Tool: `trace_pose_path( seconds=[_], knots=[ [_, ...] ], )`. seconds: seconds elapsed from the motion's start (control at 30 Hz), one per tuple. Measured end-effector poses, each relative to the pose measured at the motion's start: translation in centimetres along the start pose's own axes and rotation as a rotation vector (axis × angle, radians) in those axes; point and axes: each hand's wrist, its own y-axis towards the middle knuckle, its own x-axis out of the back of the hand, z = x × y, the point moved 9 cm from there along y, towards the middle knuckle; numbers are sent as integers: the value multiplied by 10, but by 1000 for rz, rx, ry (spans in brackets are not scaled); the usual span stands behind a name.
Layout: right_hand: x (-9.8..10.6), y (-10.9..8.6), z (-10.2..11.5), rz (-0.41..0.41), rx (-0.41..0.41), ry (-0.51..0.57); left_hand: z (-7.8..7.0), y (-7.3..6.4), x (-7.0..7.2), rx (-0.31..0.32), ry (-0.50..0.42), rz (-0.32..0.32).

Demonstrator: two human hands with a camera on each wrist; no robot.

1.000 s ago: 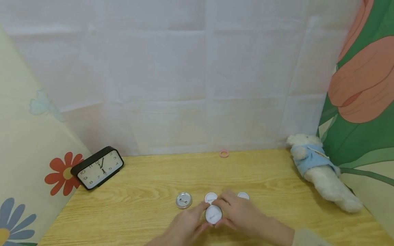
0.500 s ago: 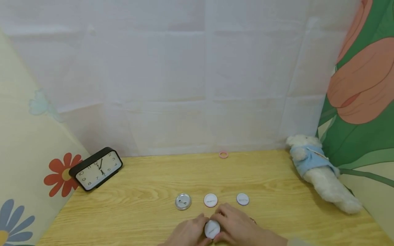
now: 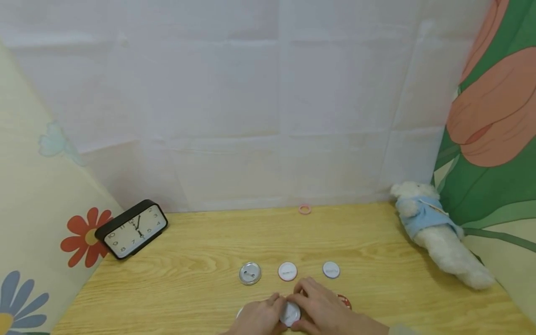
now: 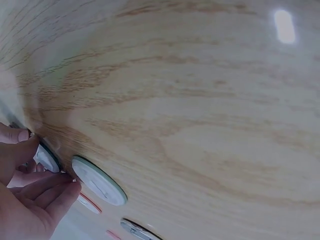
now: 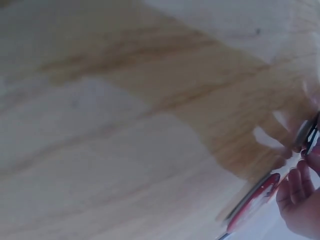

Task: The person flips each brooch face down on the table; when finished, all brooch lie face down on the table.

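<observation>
Both hands meet low in the head view around a round pin badge (image 3: 290, 314), its white back with the pin facing up. My left hand (image 3: 257, 316) pinches its left edge, and my right hand (image 3: 324, 309) grips the right edge. Behind them lie a silver-backed badge (image 3: 250, 273), a red-rimmed badge (image 3: 287, 271) and a blue-rimmed badge (image 3: 331, 270), all pin side up. A red patterned badge (image 3: 345, 300) peeks out beside the right hand. In the left wrist view a green-rimmed badge (image 4: 100, 182) lies by the left fingertips; the left hand mostly hides it in the head view.
A black clock (image 3: 132, 230) stands at the back left of the wooden table (image 3: 201, 242). A pink ring (image 3: 304, 209) lies near the back edge. At the right leans a white plush toy (image 3: 435, 232) in blue clothing. Fabric walls surround the table.
Both hands have drawn the held badge towards the front of the table, uncovering the red-rimmed and blue-rimmed badges. The red badge now shows beside the right hand, and a white edge beside the left.
</observation>
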Motion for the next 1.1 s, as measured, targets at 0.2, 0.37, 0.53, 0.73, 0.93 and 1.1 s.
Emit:
trace_pose_path(
  seconds=[0.2,0.37,0.53,0.73,0.93,1.1],
  knots=[
    [1,1,2,-37,2,-1,0,-2,1,-5,10,-22],
    [4,3,0,-37,-30,4,2,-1,3,-27,-28,21],
    [23,-3,-3,-103,-18,-50,-11,5,12,-117,20,-102],
    [49,-19,-13,-131,-30,-44,-34,24,6,-123,104,-109],
    [56,-39,-35,37,-195,28,-49,44,-15,-107,107,-10],
    [51,-52,-47,189,-261,58,-51,50,-29,-67,68,65]
  ],
)
